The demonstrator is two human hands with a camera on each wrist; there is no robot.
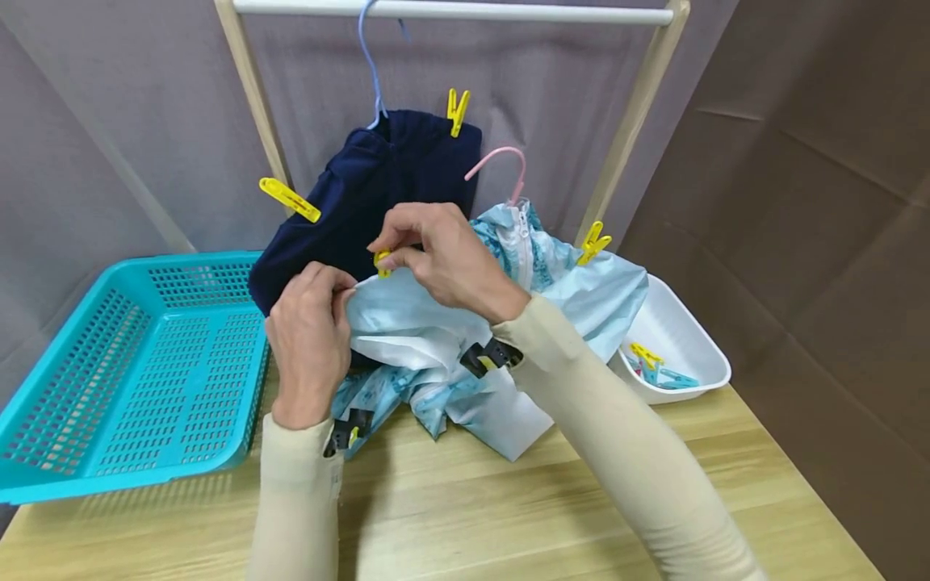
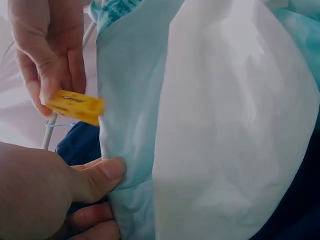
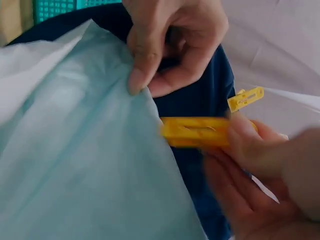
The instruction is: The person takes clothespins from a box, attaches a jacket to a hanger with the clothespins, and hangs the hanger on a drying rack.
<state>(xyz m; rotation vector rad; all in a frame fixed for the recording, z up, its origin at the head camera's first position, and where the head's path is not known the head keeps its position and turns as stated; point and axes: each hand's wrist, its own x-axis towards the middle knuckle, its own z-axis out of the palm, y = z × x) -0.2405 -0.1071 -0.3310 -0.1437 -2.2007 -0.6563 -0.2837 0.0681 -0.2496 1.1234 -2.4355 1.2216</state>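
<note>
A light blue and white jacket with a zip hangs on a pink hanger, its lower part bunched on the table. My left hand pinches the jacket's edge between thumb and fingers. Beside it, my right hand pinches a yellow clothespin by its handle end. In the right wrist view the pin's tip meets the jacket's edge; whether it bites the cloth I cannot tell. Another yellow clothespin sits on the jacket's other shoulder. Behind is a navy garment on a blue hanger.
Two yellow clothespins grip the navy garment's shoulders. A turquoise basket stands at left on the wooden table. At right, a white tub holds several clothespins. A rack with a white bar spans the back.
</note>
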